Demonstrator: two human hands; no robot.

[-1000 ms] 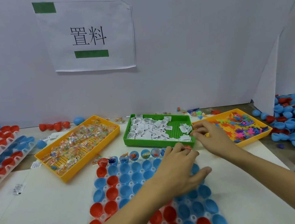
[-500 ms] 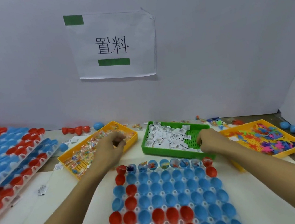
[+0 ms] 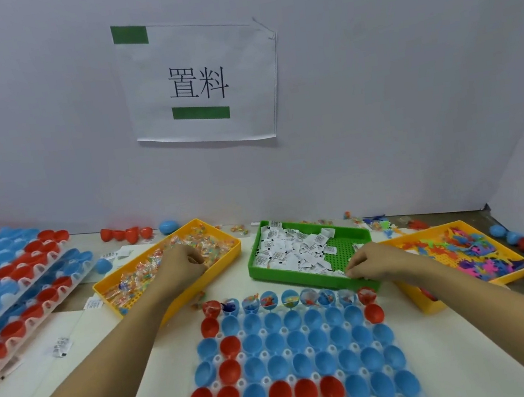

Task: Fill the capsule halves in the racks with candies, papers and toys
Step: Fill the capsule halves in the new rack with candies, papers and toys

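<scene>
Two hands now work apart: the left hand (image 3: 181, 266), over the rack (image 3: 297, 361) a second ago, has crossed to the candy tray (image 3: 227, 248), its grip curled down among the candies (image 3: 139, 272), though whether it holds one I cannot tell. Centre, only the rack's far row holds anything; the other halves sit bare. Further right, the right hand (image 3: 375, 261) has slid from the toy tray (image 3: 519, 269) to the paper tray (image 3: 259, 271), pinching a paper (image 3: 343, 273), so both fetches likely feed the second row.
</scene>
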